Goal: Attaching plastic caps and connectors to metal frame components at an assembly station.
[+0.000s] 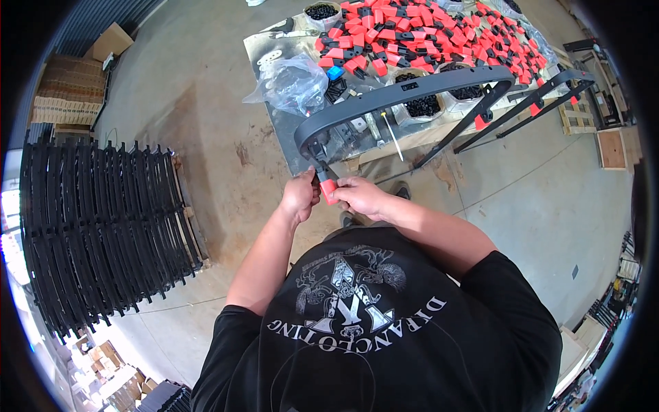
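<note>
A worker in a black T-shirt (412, 295) handles a red-and-black plastic cap (329, 191) at the near end of a curved black frame (405, 89), by the edge of a table (287, 134). The right hand (360, 197) has its grip closed on the cap's red part; the left hand (300, 196) curls beside the black end, its exact hold impossible to tell. Similar caps (425, 34) lie heaped on the table, near a clear plastic bag (292, 82).
</note>
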`<state>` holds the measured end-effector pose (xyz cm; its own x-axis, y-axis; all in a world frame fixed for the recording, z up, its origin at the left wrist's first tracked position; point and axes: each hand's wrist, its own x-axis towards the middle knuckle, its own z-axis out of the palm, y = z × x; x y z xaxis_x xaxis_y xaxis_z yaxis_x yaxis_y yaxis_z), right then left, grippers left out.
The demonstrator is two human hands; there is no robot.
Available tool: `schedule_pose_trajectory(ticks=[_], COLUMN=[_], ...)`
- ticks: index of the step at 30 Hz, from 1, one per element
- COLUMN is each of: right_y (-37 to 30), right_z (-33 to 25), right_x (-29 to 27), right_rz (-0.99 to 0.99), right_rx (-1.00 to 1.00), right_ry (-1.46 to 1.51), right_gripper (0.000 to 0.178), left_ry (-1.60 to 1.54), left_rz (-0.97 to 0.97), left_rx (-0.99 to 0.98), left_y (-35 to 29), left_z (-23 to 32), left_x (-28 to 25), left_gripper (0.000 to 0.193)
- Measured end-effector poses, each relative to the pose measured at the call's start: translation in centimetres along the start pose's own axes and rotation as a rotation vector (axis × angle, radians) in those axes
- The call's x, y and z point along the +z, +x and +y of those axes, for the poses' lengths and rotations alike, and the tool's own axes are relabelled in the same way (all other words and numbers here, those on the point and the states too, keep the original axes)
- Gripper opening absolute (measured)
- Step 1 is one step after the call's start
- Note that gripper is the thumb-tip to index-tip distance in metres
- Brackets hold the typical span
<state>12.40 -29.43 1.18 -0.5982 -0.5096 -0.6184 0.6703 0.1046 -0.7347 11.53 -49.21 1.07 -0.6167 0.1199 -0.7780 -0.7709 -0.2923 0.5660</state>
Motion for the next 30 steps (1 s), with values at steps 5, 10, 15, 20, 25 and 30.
schedule_pose_trajectory(ticks=[5, 10, 15, 20, 25, 30], right_y=[-0.1, -0.1, -0.2, -0.8, -2.9, -3.0], right_z=[0.4, -0.2, 0.1, 0.4, -2.6, -3.6], right_x=[-0.2, 0.3, -0.1, -1.5, -1.1, -0.1], right_rz=[-0.004, -0.006, 0.024, 0.189, -0.103, -0.283], right_rx=[0.007, 0.009, 0.013, -0.018, 0.033, -0.073], right_ry=[0.03, 0.017, 0.029, 0.022, 0.56, 0.678], right_gripper=[0.038, 0.026, 0.032, 0.051, 0.048, 0.053], left_ry=[-0.104, 0.062, -0.07, 0.048, 0.618, 1.151], left_rz=[0.064, 0.055, -0.035, -0.019, -0.016, -0.01], left_rx=[0.201, -0.012, 0.177, 0.329, 0.791, 1.18], left_y=[-3.0, 0.0, -2.4, -3.6, -6.4, -8.8], left_z=[1.6, -0.2, 0.5, -1.1, -1.8, 0.0], left_x=[1.6, -0.2, 0.0, -3.4, 0.4, 2.8], left_gripper=[0.021, 0.028, 0.006, 0.041, 0.031, 0.029])
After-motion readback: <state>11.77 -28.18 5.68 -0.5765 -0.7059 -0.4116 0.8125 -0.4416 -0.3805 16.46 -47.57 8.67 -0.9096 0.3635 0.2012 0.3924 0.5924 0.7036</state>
